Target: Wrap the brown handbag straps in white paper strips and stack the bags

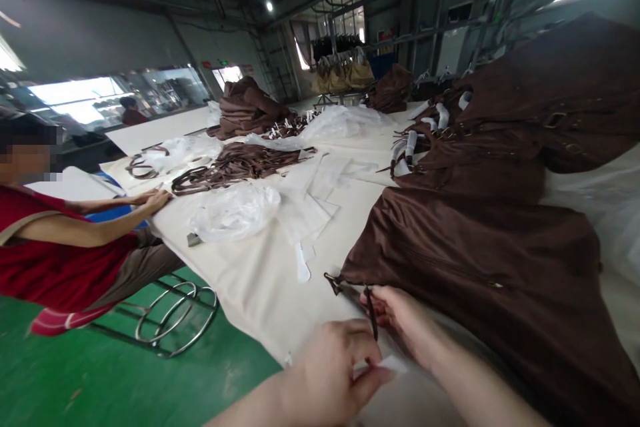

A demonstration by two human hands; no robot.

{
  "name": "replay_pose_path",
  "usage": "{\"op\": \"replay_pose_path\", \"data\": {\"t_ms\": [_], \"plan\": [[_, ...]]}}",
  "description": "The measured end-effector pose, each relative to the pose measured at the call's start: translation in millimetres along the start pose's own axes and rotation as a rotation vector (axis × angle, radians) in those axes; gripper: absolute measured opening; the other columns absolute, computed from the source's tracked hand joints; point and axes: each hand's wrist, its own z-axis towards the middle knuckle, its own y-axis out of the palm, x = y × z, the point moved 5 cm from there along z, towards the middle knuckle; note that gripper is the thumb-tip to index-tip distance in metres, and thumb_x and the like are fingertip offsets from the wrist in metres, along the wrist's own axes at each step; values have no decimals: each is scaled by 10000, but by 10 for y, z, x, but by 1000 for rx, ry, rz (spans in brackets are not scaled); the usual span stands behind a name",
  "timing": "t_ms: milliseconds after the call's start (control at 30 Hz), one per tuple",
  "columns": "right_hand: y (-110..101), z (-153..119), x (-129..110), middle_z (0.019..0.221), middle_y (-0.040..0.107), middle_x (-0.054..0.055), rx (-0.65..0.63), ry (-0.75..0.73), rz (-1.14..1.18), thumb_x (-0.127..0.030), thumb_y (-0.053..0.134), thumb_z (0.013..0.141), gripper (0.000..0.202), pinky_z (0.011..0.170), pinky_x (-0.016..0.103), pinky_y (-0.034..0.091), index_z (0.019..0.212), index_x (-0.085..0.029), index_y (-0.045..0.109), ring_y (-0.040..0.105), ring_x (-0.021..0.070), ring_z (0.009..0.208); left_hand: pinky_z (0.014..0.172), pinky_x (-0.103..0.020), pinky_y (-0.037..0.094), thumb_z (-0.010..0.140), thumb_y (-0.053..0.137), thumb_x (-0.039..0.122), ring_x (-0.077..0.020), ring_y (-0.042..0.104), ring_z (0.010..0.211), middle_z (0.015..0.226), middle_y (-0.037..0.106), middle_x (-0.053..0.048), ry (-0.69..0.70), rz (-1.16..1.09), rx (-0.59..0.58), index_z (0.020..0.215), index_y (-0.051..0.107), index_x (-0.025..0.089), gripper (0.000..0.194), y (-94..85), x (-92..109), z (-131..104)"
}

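Note:
A large dark brown bag (450,247) lies on the pale cloth-covered table at the right, a metal clip (333,283) at its near left corner. My right hand (400,317) is at the bag's near edge, fingers curled beside a thin brown strap (371,312). Just left of it, my left hand (337,363) is closed, pinching a small white piece (393,365) between thumb and finger. The strap's lower end reaches down close to my left fingers; whether they touch it is unclear.
Brown straps (240,165), crumpled clear plastic (235,213) and white sheets (320,203) lie on the table (250,280). More brown bags (500,120) are piled at the right. A person in red (65,247) sits at the left table edge, hands on it.

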Motion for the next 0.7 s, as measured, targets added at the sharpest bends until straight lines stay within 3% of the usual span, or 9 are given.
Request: {"op": "replay_pose_path", "data": {"t_ms": [67,133,200,267,367,400,533,633,700], "plan": [[39,-4,52,801,714,84,-52,81,8,-356,424,848,327,549,238,430,849,-130,661,645,181,692,661,-242,436,816,600,284,-147,583,748,771,625,-35,69,-26,-91,722,580,201,128,-13,22,-44],[38,10,39,760,709,71,-52,44,-126,-314,476,821,248,549,243,416,801,-143,654,640,186,674,805,-271,459,812,599,276,-181,599,917,938,653,-74,127,-140,-121,760,606,192,99,-212,-15,-1],[39,6,8,799,714,78,-38,-22,-305,-279,461,836,235,594,259,427,799,-158,658,652,202,732,955,-324,422,841,554,265,-219,548,1111,1176,605,-115,120,-348,-128,902,638,171,141,-464,-155,167],[53,-30,-12,874,717,105,0,-49,-526,-246,444,854,234,666,281,439,837,-163,662,658,223,822,970,-336,425,879,502,290,-219,555,1124,1231,590,-115,16,-612,-239,1066,633,158,264,-554,-387,434],[140,-101,-24,900,713,147,17,-23,-820,-212,417,874,252,718,310,441,895,-145,659,664,248,857,912,-326,463,808,596,310,-228,613,1032,1135,651,-92,-146,-863,-563,1132,636,142,367,-309,-710,840],[184,-114,-29,892,712,154,11,-9,-878,-211,406,880,262,708,316,441,905,-140,657,668,253,839,897,-316,465,766,637,285,-228,620,1012,1090,669,-84,-153,-882,-598,1099,654,129,368,-209,-794,966],[414,-71,-88,901,709,159,-84,-16,-910,-196,367,891,293,686,319,440,935,-139,651,670,259,825,937,-301,405,758,631,266,-231,589,1072,1038,677,-73,-130,-934,-628,1002,686,74,315,98,-956,1277],[563,-4,-142,933,703,156,-179,-78,-844,-192,362,891,296,722,324,438,948,-138,648,657,263,876,968,-309,396,715,693,329,-246,582,1075,1048,670,-82,-99,-949,-606,987,700,104,353,155,-942,1325],[591,-4,-185,960,694,135,-190,-166,-677,-208,379,892,271,742,313,432,955,-152,637,637,246,902,917,-312,429,701,713,376,-249,590,1024,1033,668,-83,-93,-922,-544,960,708,131,357,149,-914,1328]]}}
